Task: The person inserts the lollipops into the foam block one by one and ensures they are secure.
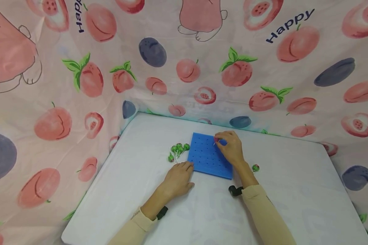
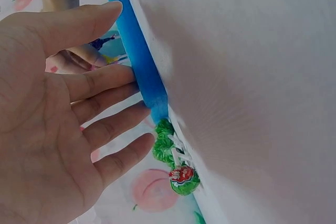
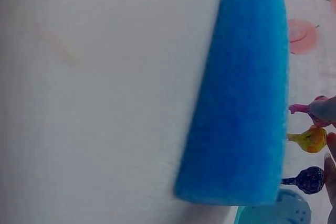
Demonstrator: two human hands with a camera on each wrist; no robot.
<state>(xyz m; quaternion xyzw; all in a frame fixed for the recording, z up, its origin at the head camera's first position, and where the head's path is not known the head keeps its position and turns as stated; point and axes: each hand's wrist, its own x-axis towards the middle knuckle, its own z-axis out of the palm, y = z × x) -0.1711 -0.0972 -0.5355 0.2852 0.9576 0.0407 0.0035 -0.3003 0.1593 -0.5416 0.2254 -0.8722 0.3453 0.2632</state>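
Note:
A blue foam board (image 1: 207, 160) with rows of small holes lies on the table. Over its far right part, my right hand (image 1: 231, 146) pinches a pink lollipop (image 1: 216, 139) between thumb and fingers, its white stick pointing down. In the right wrist view, the pink lollipop (image 3: 319, 111) is beside a yellow lollipop (image 3: 311, 140) and a dark blue lollipop (image 3: 308, 180), both upright at the board. At the board's near left corner rests my left hand (image 1: 178, 178); its palm (image 2: 47, 124) faces the left wrist camera, with fairly straight fingers touching the blue edge.
Left of the board lies a cluster of green-wrapped lollipops (image 1: 179, 148), close to my left fingertips. One more green lollipop (image 1: 256, 167) lies right of my right forearm. Fruit-printed cloth (image 1: 187, 68) rises behind the white table (image 1: 294, 190) and along its left side.

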